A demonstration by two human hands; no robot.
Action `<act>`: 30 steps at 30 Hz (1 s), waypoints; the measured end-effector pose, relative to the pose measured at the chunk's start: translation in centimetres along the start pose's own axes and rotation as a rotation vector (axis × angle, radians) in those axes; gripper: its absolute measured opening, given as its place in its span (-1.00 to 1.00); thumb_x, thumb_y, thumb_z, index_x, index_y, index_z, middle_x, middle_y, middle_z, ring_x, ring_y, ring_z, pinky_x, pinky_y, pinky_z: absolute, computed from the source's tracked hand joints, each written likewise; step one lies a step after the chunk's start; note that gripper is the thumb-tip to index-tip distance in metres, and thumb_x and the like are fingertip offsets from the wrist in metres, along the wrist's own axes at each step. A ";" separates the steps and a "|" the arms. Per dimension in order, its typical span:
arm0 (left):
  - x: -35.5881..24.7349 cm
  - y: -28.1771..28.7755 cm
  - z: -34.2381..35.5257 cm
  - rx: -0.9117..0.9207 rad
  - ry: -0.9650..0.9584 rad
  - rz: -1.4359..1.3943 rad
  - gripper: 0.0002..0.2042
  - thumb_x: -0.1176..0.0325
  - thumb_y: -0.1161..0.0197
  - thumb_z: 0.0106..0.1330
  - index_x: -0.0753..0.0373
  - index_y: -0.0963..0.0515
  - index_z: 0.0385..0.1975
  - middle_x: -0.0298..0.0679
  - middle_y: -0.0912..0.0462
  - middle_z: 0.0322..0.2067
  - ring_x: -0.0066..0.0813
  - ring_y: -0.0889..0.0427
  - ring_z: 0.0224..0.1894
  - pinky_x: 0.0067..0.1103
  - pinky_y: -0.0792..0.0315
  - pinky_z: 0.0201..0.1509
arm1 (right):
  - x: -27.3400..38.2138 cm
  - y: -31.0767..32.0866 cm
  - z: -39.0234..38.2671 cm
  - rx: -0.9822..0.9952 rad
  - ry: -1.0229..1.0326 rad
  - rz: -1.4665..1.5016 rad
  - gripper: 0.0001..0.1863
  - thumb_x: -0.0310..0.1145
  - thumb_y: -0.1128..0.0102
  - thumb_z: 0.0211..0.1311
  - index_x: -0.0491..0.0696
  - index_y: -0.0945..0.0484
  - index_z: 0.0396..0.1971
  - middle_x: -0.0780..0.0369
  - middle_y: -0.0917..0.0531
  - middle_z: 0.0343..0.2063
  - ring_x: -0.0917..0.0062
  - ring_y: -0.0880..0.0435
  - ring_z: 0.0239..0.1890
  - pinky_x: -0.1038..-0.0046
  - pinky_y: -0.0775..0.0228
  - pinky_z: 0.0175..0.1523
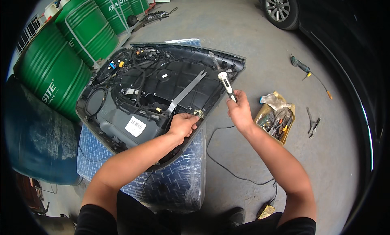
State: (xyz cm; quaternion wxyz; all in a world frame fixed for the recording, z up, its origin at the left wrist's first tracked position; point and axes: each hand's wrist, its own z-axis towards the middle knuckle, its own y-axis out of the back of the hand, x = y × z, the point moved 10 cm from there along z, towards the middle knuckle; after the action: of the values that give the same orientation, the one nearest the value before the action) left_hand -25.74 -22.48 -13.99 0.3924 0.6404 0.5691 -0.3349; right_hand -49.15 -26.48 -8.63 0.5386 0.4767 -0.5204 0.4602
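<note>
A black car door panel (174,78) lies with its inner side up, wiring and clips showing, on a box wrapped in blue patterned film (178,170). My left hand (184,124) is closed at the panel's near right edge, its fingertips pinching a small pale piece (198,113) whose kind I cannot make out. Beside that hand a forked metal pry bar (187,91) rests across the panel; its lower end is close to my knuckles. In my right hand (240,112) is a white-and-black soldering iron (225,82), its flat metal tip pointing over the panel's far right corner.
A yellow box of tools (280,121) stands on the floor at right, with pliers (313,123) and a green-black power tool (300,65) farther off. A dark cable (227,166) loops beside the wrapped box. Green drums (53,68) line the left; a black car (337,40) stands right.
</note>
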 end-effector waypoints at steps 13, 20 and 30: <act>-3.7 -1.8 -8.7 -0.094 -0.672 1.131 -0.64 0.25 -0.41 0.22 0.35 -0.44 -0.19 0.03 -0.71 -0.42 0.09 -0.73 -0.39 -0.18 -0.63 -0.31 | -5.0 -2.2 5.5 -0.037 -0.003 -0.552 -0.60 -0.21 -0.28 0.31 -0.29 -0.56 -0.10 0.01 -0.68 -0.54 0.22 -0.70 -0.49 0.20 -0.53 -0.30; -2.6 -1.3 -9.9 0.138 -0.690 1.216 -0.76 0.40 -0.30 0.19 0.36 -0.41 -0.28 0.03 -0.68 -0.57 0.08 -0.72 -0.49 -0.17 -0.63 -0.38 | -3.5 -3.1 3.1 0.051 0.024 -0.518 -0.61 -0.22 -0.28 0.25 -0.25 -0.54 -0.11 -0.17 -0.71 -0.36 -0.10 -0.72 -0.21 0.03 -0.52 -0.05; -1.0 2.5 -14.5 0.220 -0.745 1.289 -0.78 0.41 -0.31 0.17 0.34 -0.44 -0.29 -0.03 -0.67 -0.62 0.00 -0.73 -0.53 -0.21 -0.64 -0.45 | -5.5 -4.4 -4.7 0.166 -0.098 -0.499 -0.56 -0.16 -0.27 0.35 -0.28 -0.48 -0.12 -0.06 -0.71 -0.51 0.06 -0.75 -0.38 0.11 -0.54 -0.18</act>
State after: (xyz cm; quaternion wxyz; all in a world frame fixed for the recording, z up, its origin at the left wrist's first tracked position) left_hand -23.68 -10.27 -6.03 0.6111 0.7264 -0.1255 -0.2882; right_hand -44.38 -22.37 -14.30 0.5687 0.6547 -0.3724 0.3307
